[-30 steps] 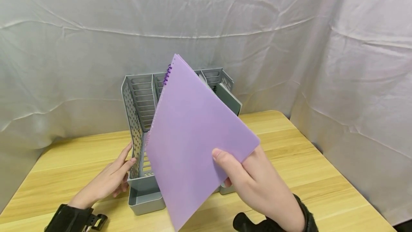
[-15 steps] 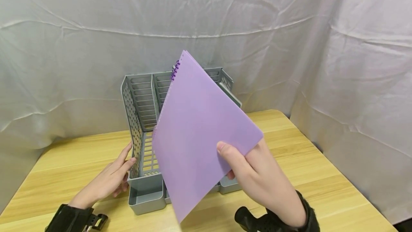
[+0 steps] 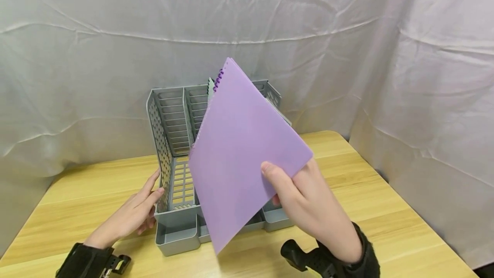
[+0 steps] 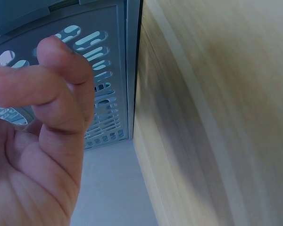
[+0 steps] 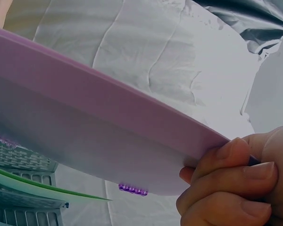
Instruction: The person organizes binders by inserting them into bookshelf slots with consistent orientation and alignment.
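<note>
A purple spiral notebook (image 3: 247,140) hangs tilted in front of the grey desk file rack (image 3: 175,217). My right hand (image 3: 305,200) grips it near its right corner, thumb on the front cover and fingers behind. In the right wrist view the curled fingers (image 5: 226,188) show at the notebook's edge, with purple binding rings (image 5: 133,189) below. My left hand (image 3: 133,211) is at the rack's left side wall, fingertips right at the perforated panel. In the left wrist view its fingers (image 4: 61,94) are loosely bent beside that panel. The notebook hides much of the rack's middle and right.
A green-edged notebook (image 5: 47,190) stands in the rack, mostly hidden by the purple one. Small trays (image 3: 179,235) run along the rack's front. The wooden table (image 3: 386,218) extends to both sides, with a grey curtain (image 3: 247,25) behind.
The purple notebook has shifted right and slightly up with my right hand, showing more of the rack's left slots. My left hand has stayed at the side wall.
</note>
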A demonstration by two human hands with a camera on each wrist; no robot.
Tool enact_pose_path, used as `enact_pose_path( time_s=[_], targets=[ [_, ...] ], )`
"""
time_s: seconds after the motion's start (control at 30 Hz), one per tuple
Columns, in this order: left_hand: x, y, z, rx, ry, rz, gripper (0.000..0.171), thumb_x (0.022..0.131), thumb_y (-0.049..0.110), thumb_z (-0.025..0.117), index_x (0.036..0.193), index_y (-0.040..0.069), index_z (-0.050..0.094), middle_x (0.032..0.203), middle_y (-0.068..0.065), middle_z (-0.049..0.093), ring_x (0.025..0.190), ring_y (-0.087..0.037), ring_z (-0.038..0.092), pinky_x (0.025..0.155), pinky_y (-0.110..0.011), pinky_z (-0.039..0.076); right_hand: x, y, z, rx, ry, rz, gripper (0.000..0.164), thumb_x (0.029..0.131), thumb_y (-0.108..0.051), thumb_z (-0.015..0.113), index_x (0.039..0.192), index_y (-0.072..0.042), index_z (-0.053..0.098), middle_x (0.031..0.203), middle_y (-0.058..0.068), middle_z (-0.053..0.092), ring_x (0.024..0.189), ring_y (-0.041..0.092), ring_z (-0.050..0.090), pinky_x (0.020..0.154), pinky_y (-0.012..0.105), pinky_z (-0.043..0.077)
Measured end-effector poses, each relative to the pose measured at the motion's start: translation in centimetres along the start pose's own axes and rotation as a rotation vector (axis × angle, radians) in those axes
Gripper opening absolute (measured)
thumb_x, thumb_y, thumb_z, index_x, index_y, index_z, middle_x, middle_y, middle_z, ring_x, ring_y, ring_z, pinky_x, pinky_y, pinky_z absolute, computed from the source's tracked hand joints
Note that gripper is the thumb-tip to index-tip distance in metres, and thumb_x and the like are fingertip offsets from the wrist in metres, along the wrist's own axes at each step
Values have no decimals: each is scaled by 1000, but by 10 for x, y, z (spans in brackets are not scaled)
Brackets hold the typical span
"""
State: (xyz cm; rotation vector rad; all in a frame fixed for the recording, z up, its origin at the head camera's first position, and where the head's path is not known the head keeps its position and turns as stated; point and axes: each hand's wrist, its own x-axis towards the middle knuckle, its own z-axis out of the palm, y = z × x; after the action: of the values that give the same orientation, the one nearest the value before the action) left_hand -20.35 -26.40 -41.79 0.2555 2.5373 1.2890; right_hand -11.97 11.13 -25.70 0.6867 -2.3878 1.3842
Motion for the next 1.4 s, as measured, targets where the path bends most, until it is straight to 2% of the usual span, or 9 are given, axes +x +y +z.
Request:
enact_pose_path(
  time_s=[0.17, 0.5, 0.63, 0.8, 0.97, 1.4],
  targets=[
    [0, 0, 0, -7, -3, -7, 74, 118, 43, 36, 174, 22, -7, 78, -9, 51, 60, -26, 62, 46, -35, 51, 4, 1, -1, 15, 13, 3, 27, 110, -16, 55, 84, -10, 60, 71, -1, 61, 56, 13, 59, 57, 31, 56],
    [-1, 0, 0, -15, -17, -4, 75, 118, 45, 35, 174, 21, -8, 76, -9, 52, 60, -26, 62, 47, -34, 50, 20, 4, -1, -49, 29, -39, 31, 108, -14, 54, 77, -10, 59, 66, -1, 60, 53, 12, 59, 58, 31, 54],
    [-1, 1, 0, -13, -17, -9, 75, 118, 46, 35, 174, 22, -8, 77, -9, 52, 61, -26, 62, 47, -35, 50, 25, 6, -1, -61, 34, -16, 29, 108, -15, 53, 81, -9, 61, 69, 0, 64, 55, 14, 61, 59, 31, 56],
    [-1, 3, 0, -10, -14, -12, 74, 118, 44, 35, 174, 22, -8, 77, -9, 52, 61, -26, 62, 47, -35, 51, 32, 7, 1, -88, 45, 11, 29, 108, -17, 52, 81, -9, 61, 65, 1, 62, 56, 19, 62, 61, 31, 52],
    [-1, 2, 0, -10, -10, -5, 74, 118, 44, 34, 174, 22, -8, 76, -9, 53, 59, -26, 61, 47, -35, 51, 39, 10, 3, -84, 64, 27, 29, 108, -17, 52, 81, -8, 60, 67, 4, 63, 58, 18, 62, 60, 32, 53],
    [-1, 0, 0, -12, -7, -2, 74, 118, 46, 35, 174, 24, -7, 76, -9, 53, 58, -25, 60, 47, -34, 51, 57, 12, 9, -107, 104, 4, 33, 109, -18, 51, 77, -10, 59, 67, 4, 62, 61, 18, 62, 60, 33, 52]
  ],
)
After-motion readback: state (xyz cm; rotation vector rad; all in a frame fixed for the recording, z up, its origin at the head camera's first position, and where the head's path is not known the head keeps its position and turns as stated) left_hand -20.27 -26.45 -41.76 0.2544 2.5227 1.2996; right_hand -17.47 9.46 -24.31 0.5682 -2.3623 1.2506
